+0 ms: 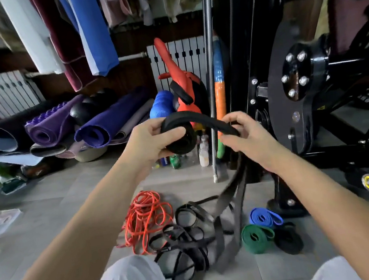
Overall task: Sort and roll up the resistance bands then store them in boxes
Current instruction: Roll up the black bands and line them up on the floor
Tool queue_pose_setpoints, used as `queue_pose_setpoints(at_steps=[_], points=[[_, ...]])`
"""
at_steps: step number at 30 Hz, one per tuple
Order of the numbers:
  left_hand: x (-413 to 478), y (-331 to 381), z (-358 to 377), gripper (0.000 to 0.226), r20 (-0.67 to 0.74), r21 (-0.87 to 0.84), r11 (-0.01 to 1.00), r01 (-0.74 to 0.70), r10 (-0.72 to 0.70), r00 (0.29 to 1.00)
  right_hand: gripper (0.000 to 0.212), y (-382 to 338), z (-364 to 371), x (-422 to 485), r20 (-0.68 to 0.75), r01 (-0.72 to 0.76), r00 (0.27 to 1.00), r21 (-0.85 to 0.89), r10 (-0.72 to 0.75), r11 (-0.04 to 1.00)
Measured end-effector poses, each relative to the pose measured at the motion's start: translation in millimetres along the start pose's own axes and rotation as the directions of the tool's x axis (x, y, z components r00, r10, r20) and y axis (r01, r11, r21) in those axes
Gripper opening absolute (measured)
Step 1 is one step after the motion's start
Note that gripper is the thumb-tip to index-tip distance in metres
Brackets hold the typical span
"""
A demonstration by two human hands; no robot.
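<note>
Three rolls (256, 237) done; your left grip (149, 143) holds the half-wound black band (180, 140), right grip (247, 137) pinching it, two tangles (185, 242) waiting.

Gym storeroom on my feed.
Grey tiled floor (50, 211); white radiators (183, 55) along a dark wall, fabrics (90, 31) hanging above, rolled mats (109, 125) piled at left, a black machine frame (287, 83) at right.

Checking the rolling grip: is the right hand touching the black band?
Touching. The head view shows the right hand pinching the black band while the left hand grips its rolled end.
</note>
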State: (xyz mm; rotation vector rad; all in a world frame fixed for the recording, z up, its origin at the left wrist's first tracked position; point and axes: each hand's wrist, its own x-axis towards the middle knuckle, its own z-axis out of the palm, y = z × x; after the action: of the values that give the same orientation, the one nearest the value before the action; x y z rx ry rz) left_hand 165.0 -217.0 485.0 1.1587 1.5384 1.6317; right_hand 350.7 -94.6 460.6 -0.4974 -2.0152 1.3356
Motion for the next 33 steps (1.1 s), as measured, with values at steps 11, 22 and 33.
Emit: queue_pose_setpoints(at_steps=[11, 22, 33], points=[[6, 1, -2, 0.017, 0.069, -0.353, 0.936, -0.012, 0.039, 0.997, 0.017, -11, 12, 10, 0.078, -0.024, 0.997, 0.181, 0.01, 0.983], [-9, -18, 14, 0.018, 0.176, -0.444, 0.893, 0.069, 0.011, 0.984, 0.036, 0, 22, -14, 0.064, 0.086, 0.993, 0.226, -0.103, 0.97], [-23, -39, 13, 0.025, 0.115, -0.404, 0.908, 0.11, -0.069, 0.991, 0.027, 24, 27, -22, 0.051, -0.034, 0.998, 0.217, 0.023, 0.975]])
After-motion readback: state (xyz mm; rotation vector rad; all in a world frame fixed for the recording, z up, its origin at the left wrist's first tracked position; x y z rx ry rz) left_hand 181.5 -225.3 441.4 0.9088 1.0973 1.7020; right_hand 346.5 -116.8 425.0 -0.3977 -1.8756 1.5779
